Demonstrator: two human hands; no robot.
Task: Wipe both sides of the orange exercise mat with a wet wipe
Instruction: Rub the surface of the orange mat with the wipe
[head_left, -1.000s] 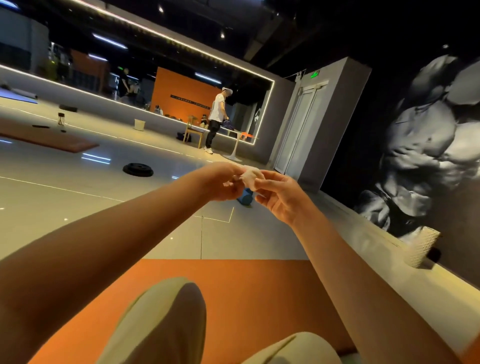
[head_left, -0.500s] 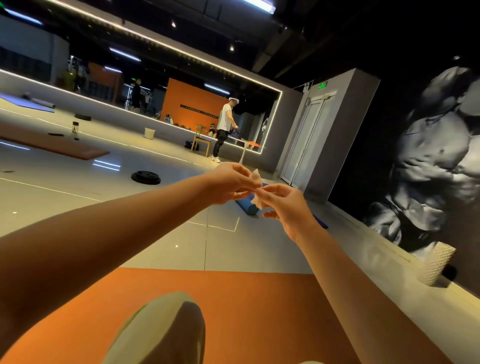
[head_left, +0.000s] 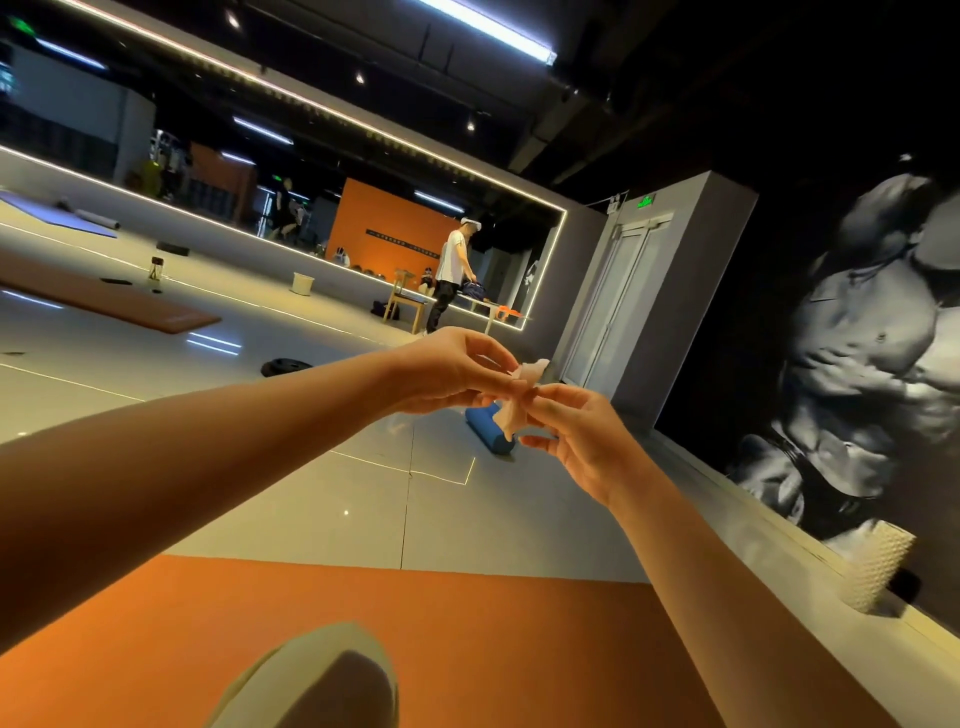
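Orange exercise mat: the flat orange foam mat (head_left: 519, 649) lies spread on the pale floor beneath us, with our knee in light trousers (head_left: 311, 680) resting on it. No wiping has started yet, as we judge it.

Wet wipe: the small pale crumpled wet wipe (head_left: 511, 413) hangs in the air above and beyond the mat's far edge, well clear of its surface and stretched between both hands.

Left hand: our left hand (head_left: 452, 371) has its fingers curled, with thumb and fingertips pinching the wipe's upper end. It holds nothing else.

Right hand: our right hand (head_left: 582, 431) pinches the wipe with thumb and forefinger, and its other fingers are loosely spread below it.

Why held so: we keep the wipe up at arm's length, off the mat, so that two opposed pinches can pull the folded sheet open. We judge that a flat sheet will cover more of the mat than a wad.

Beyond the mat: a blue cylindrical foam roller (head_left: 488, 431) lies on the floor past the far edge, behind our hands. A white knobbly foam roller (head_left: 875, 571) leans by the wall off the mat's right side.

Change: a second ago the wipe was a tight lump between our fingertips. It now trails longer and lower, and our hands have drawn slightly apart. Our view has tipped up, so only one knee shows on the mat.
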